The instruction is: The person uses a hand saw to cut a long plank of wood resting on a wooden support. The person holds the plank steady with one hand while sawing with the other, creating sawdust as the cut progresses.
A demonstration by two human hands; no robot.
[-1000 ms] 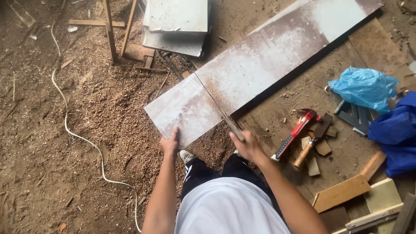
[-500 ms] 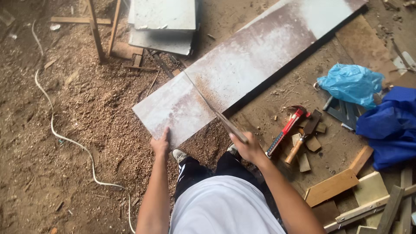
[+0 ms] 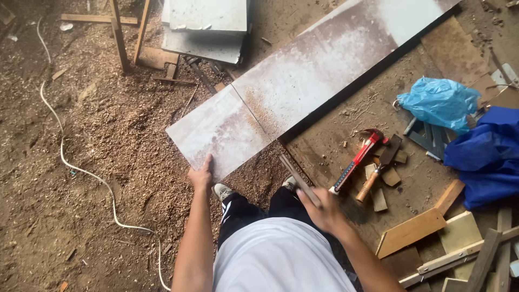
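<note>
My left hand (image 3: 201,176) presses flat, its grip wide, on the near corner of the grey board (image 3: 281,97) lying on the sawdust floor; my right grip (image 3: 323,208) closes on a thin saw blade (image 3: 299,180) just beside my shoe; a slip could cut me.

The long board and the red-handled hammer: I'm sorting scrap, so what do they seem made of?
The long board looks like laminate-faced wood panel: smooth pale face, sawdust along the cut. The hammer seems to be metal-headed, with a glossy red, dark-ended handle, perhaps coated steel or fibreglass.
</note>
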